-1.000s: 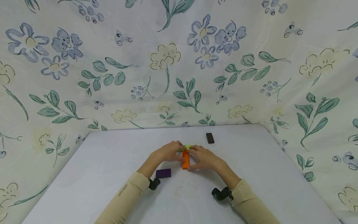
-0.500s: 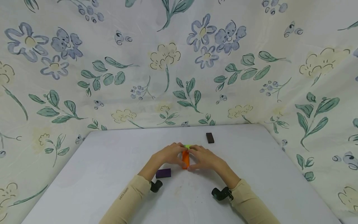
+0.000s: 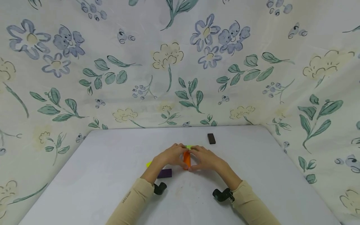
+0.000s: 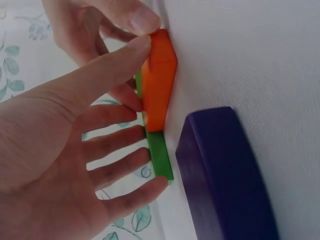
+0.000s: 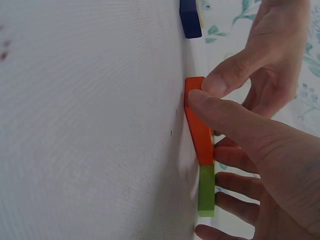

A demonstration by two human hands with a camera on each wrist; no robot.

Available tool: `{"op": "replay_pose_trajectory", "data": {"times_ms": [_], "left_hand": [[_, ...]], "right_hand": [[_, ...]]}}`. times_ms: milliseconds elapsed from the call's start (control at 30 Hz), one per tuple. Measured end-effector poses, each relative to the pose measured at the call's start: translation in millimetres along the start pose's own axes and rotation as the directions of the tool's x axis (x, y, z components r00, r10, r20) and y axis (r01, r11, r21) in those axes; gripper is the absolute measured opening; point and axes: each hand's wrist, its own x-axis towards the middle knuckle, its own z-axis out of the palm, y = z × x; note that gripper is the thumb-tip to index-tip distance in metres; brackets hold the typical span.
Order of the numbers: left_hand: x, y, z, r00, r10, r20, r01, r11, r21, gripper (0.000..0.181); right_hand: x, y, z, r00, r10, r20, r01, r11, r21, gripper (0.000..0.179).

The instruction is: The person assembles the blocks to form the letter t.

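An orange block (image 3: 187, 159) lies lengthwise between my two hands at mid-table. At its far end sit a light green block (image 5: 206, 192) on the right side and a darker green block (image 4: 161, 159) on the left, both set crosswise. My left hand (image 3: 171, 157) has its thumb on the near end of the orange block and its fingertips along the green block's far side. Opposite, my right hand (image 3: 207, 160) does likewise, thumb on the orange block and fingers behind the light green one. The two thumbs nearly meet. In the head view the hands hide most of both green blocks.
A purple block (image 3: 166, 173) lies near my left wrist, with a yellow block (image 3: 148, 164) partly hidden behind that forearm. Farther back on the right lies a dark brown block (image 3: 211, 138). The white table (image 3: 112, 156) meets a flowered cloth (image 3: 166, 103) behind.
My left hand and forearm have shifted slightly right, uncovering part of the yellow block, and the left fingers cover more of the green block. The right hand looks still.
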Motion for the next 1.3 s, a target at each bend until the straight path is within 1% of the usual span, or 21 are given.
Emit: {"op": "replay_pose_trajectory", "data": {"times_ms": [367,633,700,833,933,1067,1300], "left_hand": [[-1.3,2.4,2.2,0.999,-0.046,0.007,0.046,0.999,0.005,0.070],[-5.0,11.2,0.6,0.995,-0.103,0.018,0.103,0.995,0.011,0.070],[-5.9,12.9,0.5,0.994,-0.109,0.016,0.109,0.994,0.015,0.070],[-8.5,15.0,0.6,0.993,-0.117,0.015,0.117,0.993,-0.013,0.072],[-9.1,14.9,2.2,0.993,-0.115,0.020,0.115,0.993,-0.035,0.073],[-8.3,13.3,3.8,0.994,-0.111,0.015,0.111,0.993,-0.040,0.073],[-6.8,15.3,4.7,0.987,-0.160,0.022,0.161,0.987,-0.030,0.072]], "right_hand": [[0.1,-1.6,-0.2,1.000,0.016,0.007,-0.016,1.000,0.001,0.076],[0.0,-2.0,-0.1,1.000,0.009,-0.003,-0.009,1.000,0.003,0.076],[-0.3,-2.0,0.0,1.000,0.010,-0.005,-0.010,1.000,-0.003,0.076],[-0.8,-1.8,0.1,1.000,0.008,-0.004,-0.008,1.000,-0.003,0.076],[-1.7,-1.6,-0.1,1.000,0.004,-0.001,-0.004,1.000,0.004,0.076],[-2.1,-1.6,-1.2,1.000,-0.004,-0.001,0.004,1.000,0.007,0.076],[-1.7,-0.5,-1.7,1.000,0.000,0.001,0.000,1.000,-0.006,0.077]]}}
